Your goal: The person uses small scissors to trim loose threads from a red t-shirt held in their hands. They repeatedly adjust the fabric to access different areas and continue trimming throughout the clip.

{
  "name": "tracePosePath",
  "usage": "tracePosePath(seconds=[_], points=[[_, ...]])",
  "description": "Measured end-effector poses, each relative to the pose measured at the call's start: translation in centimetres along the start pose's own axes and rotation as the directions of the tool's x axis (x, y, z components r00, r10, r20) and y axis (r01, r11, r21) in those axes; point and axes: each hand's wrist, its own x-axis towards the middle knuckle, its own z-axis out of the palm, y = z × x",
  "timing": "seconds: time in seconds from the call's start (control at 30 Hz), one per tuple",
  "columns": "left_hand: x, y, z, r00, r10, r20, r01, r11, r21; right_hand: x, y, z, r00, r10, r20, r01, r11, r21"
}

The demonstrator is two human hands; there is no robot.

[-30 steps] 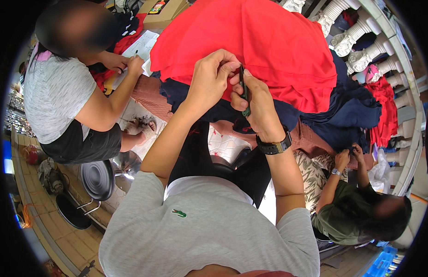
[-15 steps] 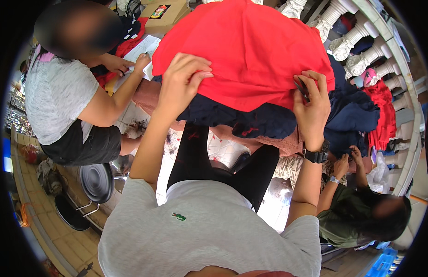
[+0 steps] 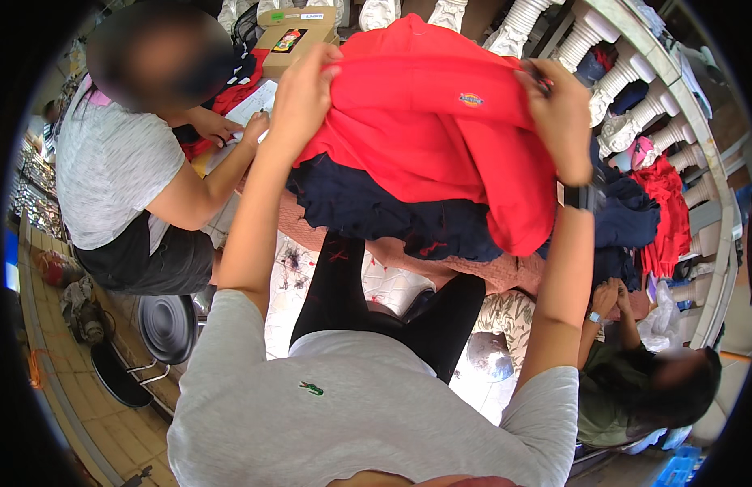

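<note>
Gripping the red garment (image 3: pixel 441 114) by its upper edge, the left hand (image 3: pixel 303 93) and right hand (image 3: pixel 558 114) are holding it spread crosswise, fingers pinching cloth, above navy fabric (image 3: pixel 384 211).

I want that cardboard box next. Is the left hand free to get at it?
Probably not yet: the left hand grips the red garment, though the box lies just beyond it, uncovered.

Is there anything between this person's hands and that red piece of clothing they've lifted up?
Nothing visible. The left hand and the right hand each grip the red garment directly at its upper corners. A dark navy garment hangs below it, clear of both grips.
</note>
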Motion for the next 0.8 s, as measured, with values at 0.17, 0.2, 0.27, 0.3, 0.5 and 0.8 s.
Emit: tracePosePath(seconds=[0.17, 0.2, 0.27, 0.3, 0.5, 0.8], points=[[0.6, 6.7, 0.6, 0.992, 0.106, -0.072, -0.114, 0.988, -0.107, -0.8, -5.3, 1.1, 0.997, 0.054, 0.047, -0.063, 0.975, 0.215], [0.3, 7.7, 0.7, 0.999, 0.046, 0.020, -0.039, 0.960, -0.279, -1.3, -5.9, 1.1, 0.979, 0.073, 0.190, -0.141, 0.916, 0.375], [0.2, 9.4, 2.1, 0.989, 0.038, 0.143, 0.012, 0.943, -0.334, -1.5, -6.0, 1.5, 0.960, 0.127, 0.251, -0.207, 0.923, 0.323], [0.3, 9.8, 3.5, 0.982, 0.061, 0.178, 0.007, 0.933, -0.359, -1.6, -4.4, 2.3, 0.968, 0.110, 0.225, -0.177, 0.936, 0.305], [-0.1, 7.3, 6.1, 0.927, -0.027, 0.373, 0.200, 0.878, -0.434, -2.4, -2.9, 2.3, 0.902, 0.184, 0.390, -0.350, 0.840, 0.414], [0.5, 7.8, 6.0, 0.881, -0.151, 0.448, 0.391, 0.765, -0.512, -1.0, -1.7, 2.0, 0.793, -0.092, 0.603, -0.195, 0.898, 0.395]])
